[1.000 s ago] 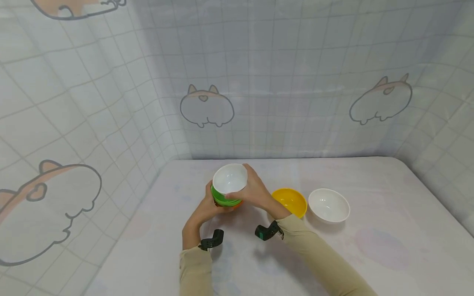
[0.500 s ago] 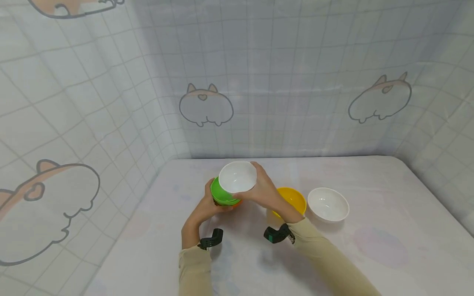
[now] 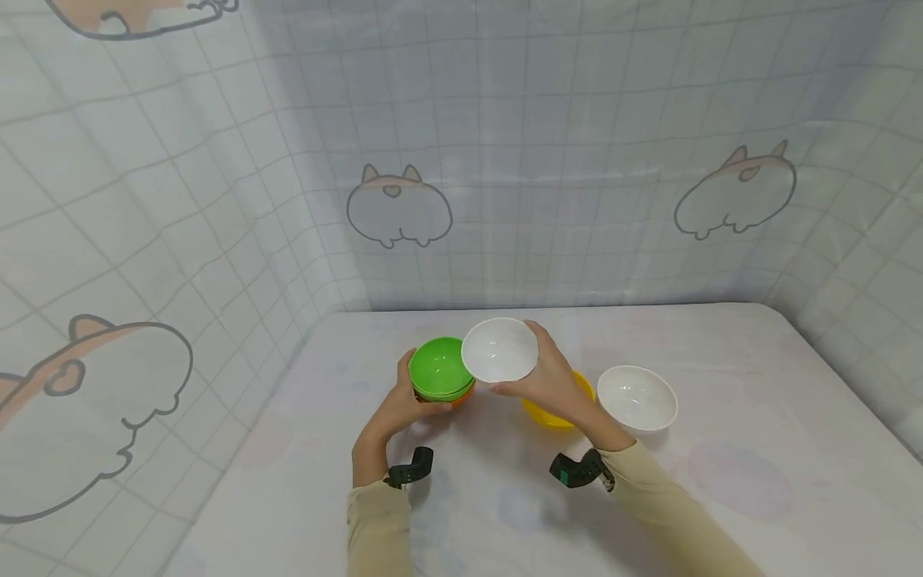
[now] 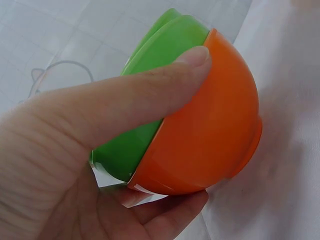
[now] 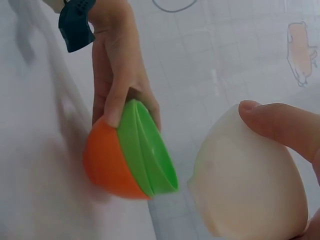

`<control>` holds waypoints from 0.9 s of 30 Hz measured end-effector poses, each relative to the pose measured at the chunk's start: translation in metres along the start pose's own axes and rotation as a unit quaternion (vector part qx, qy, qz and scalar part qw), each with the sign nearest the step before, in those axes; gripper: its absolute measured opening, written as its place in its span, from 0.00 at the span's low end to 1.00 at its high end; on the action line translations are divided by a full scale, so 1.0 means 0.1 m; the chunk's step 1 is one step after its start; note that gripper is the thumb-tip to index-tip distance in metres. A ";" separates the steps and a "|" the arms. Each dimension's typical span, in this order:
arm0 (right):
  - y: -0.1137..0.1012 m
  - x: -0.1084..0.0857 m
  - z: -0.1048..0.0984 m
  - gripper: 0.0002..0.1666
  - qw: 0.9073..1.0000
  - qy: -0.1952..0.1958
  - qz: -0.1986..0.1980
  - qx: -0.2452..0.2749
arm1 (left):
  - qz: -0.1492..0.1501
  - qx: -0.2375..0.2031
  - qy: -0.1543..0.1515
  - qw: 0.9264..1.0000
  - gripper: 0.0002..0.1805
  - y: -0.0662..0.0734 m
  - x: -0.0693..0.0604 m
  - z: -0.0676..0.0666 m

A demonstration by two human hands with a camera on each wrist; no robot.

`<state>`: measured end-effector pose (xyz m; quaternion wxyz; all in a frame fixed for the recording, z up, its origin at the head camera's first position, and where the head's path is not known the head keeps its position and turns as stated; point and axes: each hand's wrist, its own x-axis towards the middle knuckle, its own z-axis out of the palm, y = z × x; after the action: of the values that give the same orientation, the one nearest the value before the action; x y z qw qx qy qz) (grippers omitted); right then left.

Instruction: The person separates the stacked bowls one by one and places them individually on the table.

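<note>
One round, glossy white bowl (image 3: 500, 350) clasped in right grip (image 3: 552, 382); nested round green and orange bowls (image 3: 440, 369) in left grip (image 3: 397, 407).

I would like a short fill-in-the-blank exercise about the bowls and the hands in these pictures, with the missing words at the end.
1. The left hand grips a stack whose outer bowl is ____.
2. Nested in it, the inner bowls are ____.
3. The raised white bowl is held by the ____ hand.
4. Beside the other white bowl, the partly hidden bowl is ____.

Missing words: orange; green; right; yellow.
</note>
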<state>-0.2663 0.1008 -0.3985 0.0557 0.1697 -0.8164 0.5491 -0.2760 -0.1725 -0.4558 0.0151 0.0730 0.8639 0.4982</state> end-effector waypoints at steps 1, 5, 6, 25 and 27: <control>0.01 -0.03 -0.04 0.67 1.000 0.001 0.005 -0.009 | -0.002 0.002 0.000 1.000 0.67 0.00 0.00 0.00; 0.04 -0.11 -0.22 0.69 0.999 0.008 0.021 -0.038 | -0.013 0.012 -0.001 1.000 0.68 0.01 0.00 0.01; 0.05 -0.13 -0.26 0.70 0.998 0.011 0.027 -0.047 | -0.015 0.014 -0.001 1.000 0.68 0.01 0.00 0.01; 0.21 -0.39 -0.93 0.71 0.991 0.040 0.097 -0.088 | -0.021 0.009 0.001 1.000 0.67 0.02 -0.01 0.00; 0.23 -0.43 -0.98 0.72 0.989 0.043 0.106 -0.093 | -0.020 0.005 0.000 1.000 0.67 0.02 -0.01 0.01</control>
<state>-0.2430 0.2072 -0.3926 0.0481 0.0523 -0.8739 0.4808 -0.2750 -0.1712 -0.4545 0.0250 0.0555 0.8674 0.4938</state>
